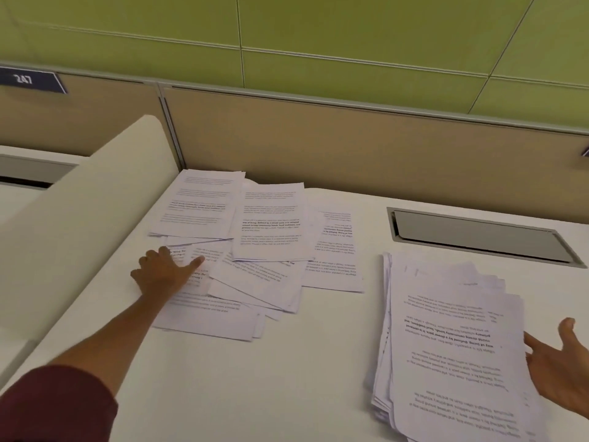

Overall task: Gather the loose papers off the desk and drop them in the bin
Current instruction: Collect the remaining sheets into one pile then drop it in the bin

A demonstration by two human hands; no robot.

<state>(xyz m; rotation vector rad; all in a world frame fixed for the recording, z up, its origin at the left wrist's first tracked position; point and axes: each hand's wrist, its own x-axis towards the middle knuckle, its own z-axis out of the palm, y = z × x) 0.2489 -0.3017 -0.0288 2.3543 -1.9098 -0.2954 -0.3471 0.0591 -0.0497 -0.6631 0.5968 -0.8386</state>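
- Two groups of papers lie on the white desk: scattered loose sheets at about 11 o'clock and a gathered stack at about 4 o'clock.
- Most loose sheets overlap, long axes mostly toward 12 o'clock, some fanned toward 2 (print reads upside down).
- Left hand rests flat on the scatter's near-left sheets, fingers slightly spread, index pointing toward 2 o'clock.
- Stack's long axis runs roughly 12 to 6, edges uneven.
- Right hand sits open at the stack's right edge, fingers spread, fingertips touching the top sheet.
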